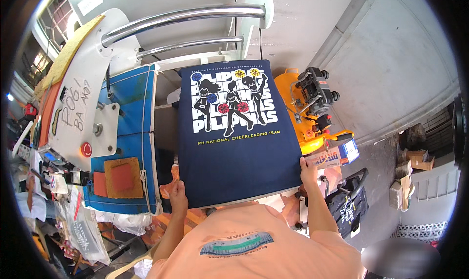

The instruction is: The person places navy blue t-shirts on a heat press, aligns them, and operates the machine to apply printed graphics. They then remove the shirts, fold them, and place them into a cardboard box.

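Note:
A navy T-shirt (239,166) is spread flat over the board of a heat press, its printed front facing up. The print shows three dark cheerleader figures with coloured pom-poms over white lettering. At the shirt's near left corner, my left hand (179,199) is closed on the edge, thumb uppermost. My right hand (309,171) grips the right edge near the bottom in the same way. The fingers of both hands are partly hidden under the cloth. The shirt looks smooth, and a pale strip of the board's edge shows along the near side.
The press's blue padded head (129,142) is swung to the left, with a red stop button (86,149) on its white plate. Chrome bars (185,22) cross behind. A yellow air compressor (293,98) and a cardboard box (330,159) stand right, near dark folded shirts (349,203).

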The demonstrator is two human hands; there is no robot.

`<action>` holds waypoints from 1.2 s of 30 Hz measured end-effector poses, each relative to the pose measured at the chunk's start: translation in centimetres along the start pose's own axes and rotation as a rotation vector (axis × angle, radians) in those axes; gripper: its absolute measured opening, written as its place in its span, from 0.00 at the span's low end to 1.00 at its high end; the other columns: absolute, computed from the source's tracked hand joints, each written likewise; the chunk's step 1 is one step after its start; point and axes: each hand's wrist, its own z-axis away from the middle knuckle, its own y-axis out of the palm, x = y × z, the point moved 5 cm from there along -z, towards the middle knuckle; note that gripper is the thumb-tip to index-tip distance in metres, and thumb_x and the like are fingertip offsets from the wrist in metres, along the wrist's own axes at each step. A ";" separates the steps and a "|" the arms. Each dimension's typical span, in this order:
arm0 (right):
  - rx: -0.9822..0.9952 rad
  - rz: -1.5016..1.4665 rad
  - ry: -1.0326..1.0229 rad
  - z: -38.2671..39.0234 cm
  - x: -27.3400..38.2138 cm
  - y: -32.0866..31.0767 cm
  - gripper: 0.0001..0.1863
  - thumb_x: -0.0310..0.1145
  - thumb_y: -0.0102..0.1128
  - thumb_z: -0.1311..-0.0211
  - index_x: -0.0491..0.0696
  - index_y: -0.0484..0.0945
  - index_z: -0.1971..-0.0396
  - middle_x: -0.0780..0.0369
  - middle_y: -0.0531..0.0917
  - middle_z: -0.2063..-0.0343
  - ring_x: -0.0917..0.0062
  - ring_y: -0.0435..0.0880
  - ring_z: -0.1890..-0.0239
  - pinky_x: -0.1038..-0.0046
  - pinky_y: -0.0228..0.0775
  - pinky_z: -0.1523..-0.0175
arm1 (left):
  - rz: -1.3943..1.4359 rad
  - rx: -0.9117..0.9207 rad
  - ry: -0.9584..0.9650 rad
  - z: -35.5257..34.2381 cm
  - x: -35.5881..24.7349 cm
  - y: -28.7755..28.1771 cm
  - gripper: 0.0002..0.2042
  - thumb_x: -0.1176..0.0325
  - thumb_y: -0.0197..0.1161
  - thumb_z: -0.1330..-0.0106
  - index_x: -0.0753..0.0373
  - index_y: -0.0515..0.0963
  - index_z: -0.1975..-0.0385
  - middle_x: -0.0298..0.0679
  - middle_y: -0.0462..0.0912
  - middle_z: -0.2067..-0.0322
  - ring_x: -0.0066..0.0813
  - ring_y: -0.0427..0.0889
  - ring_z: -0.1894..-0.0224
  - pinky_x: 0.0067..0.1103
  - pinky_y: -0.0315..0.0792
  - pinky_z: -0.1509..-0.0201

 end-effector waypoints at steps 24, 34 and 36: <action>0.612 0.118 0.407 8.5 -28.2 10.8 0.21 0.51 0.51 0.27 0.47 0.82 0.62 0.64 0.83 0.73 0.74 0.85 0.65 0.66 0.78 0.64 | -0.318 0.361 1.035 13.3 -32.5 -2.1 0.24 0.80 0.66 0.39 0.67 0.75 0.41 0.43 0.83 0.59 0.38 0.83 0.62 0.29 0.78 0.57; 0.689 0.579 -0.717 12.1 -20.2 18.6 0.19 0.47 0.54 0.29 0.45 0.82 0.61 0.62 0.86 0.68 0.75 0.85 0.64 0.69 0.78 0.55 | 0.232 0.735 1.177 22.0 -40.5 -6.2 0.20 0.67 0.66 0.38 0.66 0.76 0.46 0.49 0.83 0.56 0.45 0.83 0.59 0.33 0.78 0.54; 0.710 0.013 0.092 13.5 -15.6 15.7 0.13 0.42 0.59 0.30 0.46 0.82 0.60 0.64 0.83 0.71 0.76 0.81 0.72 0.67 0.76 0.67 | 0.248 0.737 1.149 22.4 -40.0 -6.3 0.20 0.64 0.66 0.37 0.65 0.77 0.47 0.50 0.83 0.56 0.46 0.83 0.59 0.34 0.78 0.53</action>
